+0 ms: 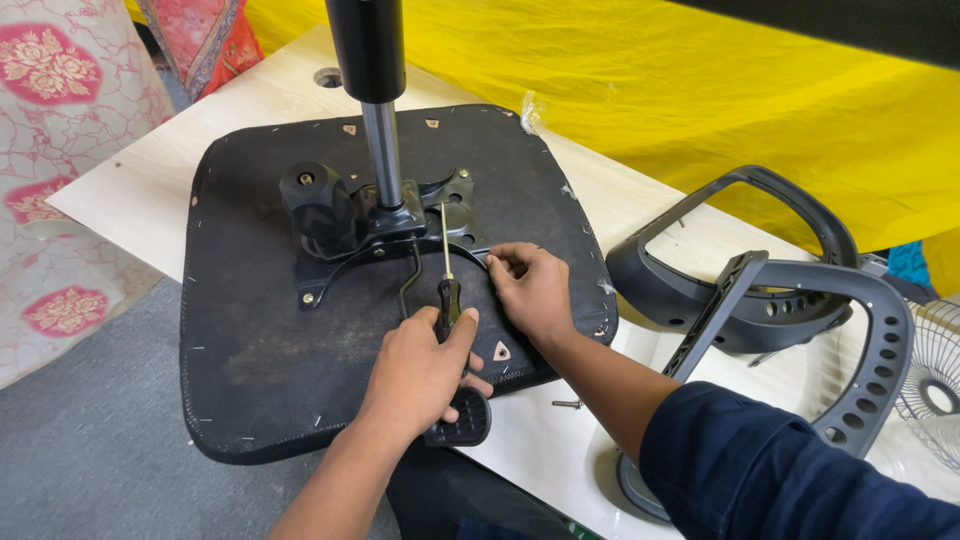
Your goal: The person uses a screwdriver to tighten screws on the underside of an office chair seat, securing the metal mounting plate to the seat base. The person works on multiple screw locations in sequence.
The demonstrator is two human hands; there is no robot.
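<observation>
An upturned black chair seat [250, 330] lies on a pale wooden table [150, 180]. A black metal mechanism plate [455, 195] is bolted to its middle, and a gas cylinder [380, 150] stands up from it. My left hand [420, 370] grips a black-handled screwdriver [447, 295] whose shaft points away from me onto the plate. Under that hand lies the bent lever [408, 285] with its black paddle [462, 420]. My right hand [530, 290] rests on the seat, fingertips pinched on the plate's curved near edge.
Grey plastic chair frame parts [790, 300] lie on the table to the right. A loose screw [568, 404] sits near the seat's front edge. Yellow cloth [700, 90] covers the back, a fan grille [935, 390] is far right, and patterned fabric [60, 150] hangs left.
</observation>
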